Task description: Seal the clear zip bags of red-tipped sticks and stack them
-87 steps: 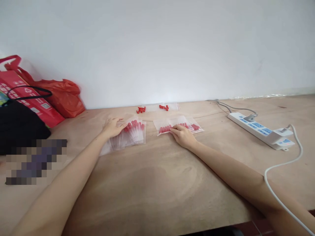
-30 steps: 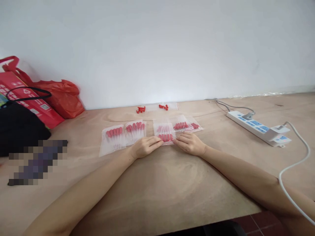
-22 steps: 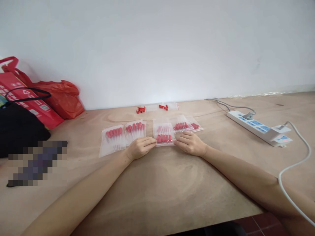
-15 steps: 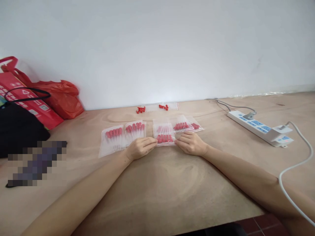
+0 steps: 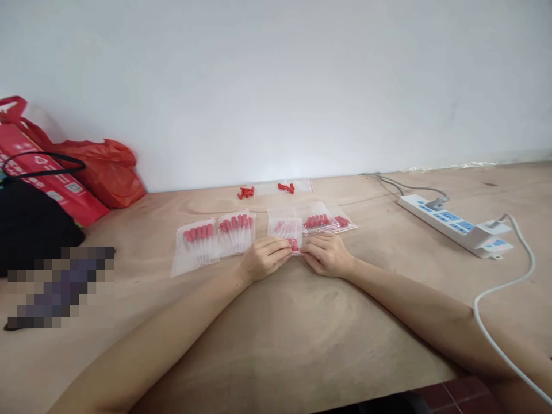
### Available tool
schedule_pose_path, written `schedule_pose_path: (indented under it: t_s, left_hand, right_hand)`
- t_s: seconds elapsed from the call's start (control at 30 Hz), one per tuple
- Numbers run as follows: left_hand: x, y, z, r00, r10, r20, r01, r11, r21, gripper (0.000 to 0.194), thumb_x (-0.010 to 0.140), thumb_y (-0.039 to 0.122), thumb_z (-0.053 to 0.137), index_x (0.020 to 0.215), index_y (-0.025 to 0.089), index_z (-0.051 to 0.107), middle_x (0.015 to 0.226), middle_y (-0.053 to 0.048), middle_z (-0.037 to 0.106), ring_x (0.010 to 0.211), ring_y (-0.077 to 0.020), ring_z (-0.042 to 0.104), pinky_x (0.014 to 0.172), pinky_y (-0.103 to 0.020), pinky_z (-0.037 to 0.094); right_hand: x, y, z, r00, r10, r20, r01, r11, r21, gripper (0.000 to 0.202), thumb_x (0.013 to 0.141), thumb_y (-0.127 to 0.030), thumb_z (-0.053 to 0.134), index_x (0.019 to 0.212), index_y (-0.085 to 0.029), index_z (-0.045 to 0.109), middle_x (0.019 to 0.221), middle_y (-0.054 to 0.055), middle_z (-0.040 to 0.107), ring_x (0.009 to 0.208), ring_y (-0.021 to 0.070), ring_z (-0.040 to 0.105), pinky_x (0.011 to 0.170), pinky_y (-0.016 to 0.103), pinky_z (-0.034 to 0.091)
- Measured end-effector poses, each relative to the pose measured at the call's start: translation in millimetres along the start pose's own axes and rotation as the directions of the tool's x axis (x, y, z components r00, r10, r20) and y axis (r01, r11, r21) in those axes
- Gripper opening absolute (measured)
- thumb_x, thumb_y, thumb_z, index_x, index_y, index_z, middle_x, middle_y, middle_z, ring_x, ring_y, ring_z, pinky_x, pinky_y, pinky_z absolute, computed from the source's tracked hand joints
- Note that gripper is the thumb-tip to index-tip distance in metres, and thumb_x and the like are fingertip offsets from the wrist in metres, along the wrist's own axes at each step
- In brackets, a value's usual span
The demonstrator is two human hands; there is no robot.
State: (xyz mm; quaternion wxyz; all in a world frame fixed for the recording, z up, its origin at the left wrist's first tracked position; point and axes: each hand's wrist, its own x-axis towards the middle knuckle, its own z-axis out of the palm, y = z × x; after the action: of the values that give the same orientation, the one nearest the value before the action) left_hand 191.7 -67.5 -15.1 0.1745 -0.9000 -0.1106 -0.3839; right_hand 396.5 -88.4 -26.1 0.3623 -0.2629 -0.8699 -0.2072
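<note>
A clear zip bag (image 5: 284, 217) with several red-ended pieces in it lies on the table in front of me. My left hand (image 5: 265, 259) pinches its near edge, and its fingers cover part of the red row. Against the near right corner of that bag, my right hand (image 5: 330, 256) has its fingers closed on the edge. Just beyond the right hand lie stacked bags (image 5: 318, 217) of red pieces. To the left are two more clear bags, one (image 5: 200, 244) and another (image 5: 236, 233), each holding red-ended pieces with thin pale shafts.
Loose red pieces (image 5: 246, 192) lie near the wall, beside a flat clear bag (image 5: 267, 188). A white power strip (image 5: 452, 224) with cables stands at the right. Red bags (image 5: 107, 172) and a black bag (image 5: 37, 230) are at the left, near a pixelated patch.
My left hand has slid right along the bag's near edge, covering more red pieces. My right hand has shifted slightly left, so the fingertips are closer together.
</note>
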Motion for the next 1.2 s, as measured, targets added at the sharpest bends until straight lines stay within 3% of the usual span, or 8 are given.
schedule_pose_path:
  t_s: [0.17,0.3,0.47,0.73,1.2]
  left_hand:
    - [2.0,-0.2,6.5,1.000,0.024,-0.009,-0.024,1.000,-0.005,0.010,0.076,0.013,0.054,0.084,0.015,0.058,0.083,-0.003,0.064,0.079,-0.0124,0.060,0.072,-0.027,0.051]
    - [1.4,-2.1,4.8,0.998,0.058,0.002,-0.058,0.998,0.027,0.010,0.077,0.014,0.052,0.085,0.015,0.058,0.084,-0.004,0.064,0.079,-0.0125,0.060,0.072,-0.028,0.051]
    - [3.4,-2.3,3.6,0.994,0.105,0.009,-0.105,0.993,0.055,0.009,0.076,0.013,0.053,0.083,0.013,0.057,0.081,-0.005,0.065,0.078,-0.0130,0.060,0.072,-0.028,0.051]
    - [3.9,-2.5,1.7,0.998,0.052,-0.039,-0.051,0.998,0.045,0.013,0.075,0.012,0.054,0.088,0.015,0.057,0.083,-0.003,0.064,0.078,-0.0118,0.060,0.072,-0.026,0.052]
    - [4.4,-2.6,2.4,0.991,0.137,0.002,-0.136,0.981,0.136,0.012,0.075,0.012,0.053,0.087,0.013,0.056,0.084,-0.005,0.065,0.076,-0.0126,0.060,0.071,-0.028,0.050]
  right_hand:
    - [1.9,-1.3,1.5,1.000,0.005,0.007,-0.005,1.000,-0.003,0.015,0.081,-0.018,0.042,0.073,-0.017,0.056,0.064,0.000,0.056,0.060,0.0093,0.047,0.054,0.022,0.032]
    - [3.3,-0.7,1.5,0.997,-0.058,-0.042,0.054,0.995,-0.089,0.013,0.081,-0.018,0.045,0.078,-0.018,0.058,0.066,0.000,0.058,0.063,0.0096,0.048,0.055,0.023,0.031]
    - [5.1,-2.9,2.8,0.990,-0.138,-0.015,0.134,0.975,-0.178,0.015,0.081,-0.015,0.044,0.079,-0.017,0.058,0.065,0.000,0.058,0.062,0.0099,0.047,0.055,0.025,0.029]
    - [3.9,1.5,1.4,0.999,-0.024,-0.047,0.018,0.992,-0.124,0.013,0.080,-0.018,0.046,0.078,-0.017,0.059,0.069,0.001,0.059,0.065,0.0100,0.048,0.055,0.024,0.030]
    - [7.9,-3.1,3.7,0.997,-0.044,-0.067,0.036,0.993,-0.112,0.015,0.079,-0.017,0.044,0.077,-0.017,0.059,0.064,0.000,0.058,0.063,0.0101,0.047,0.054,0.024,0.030]
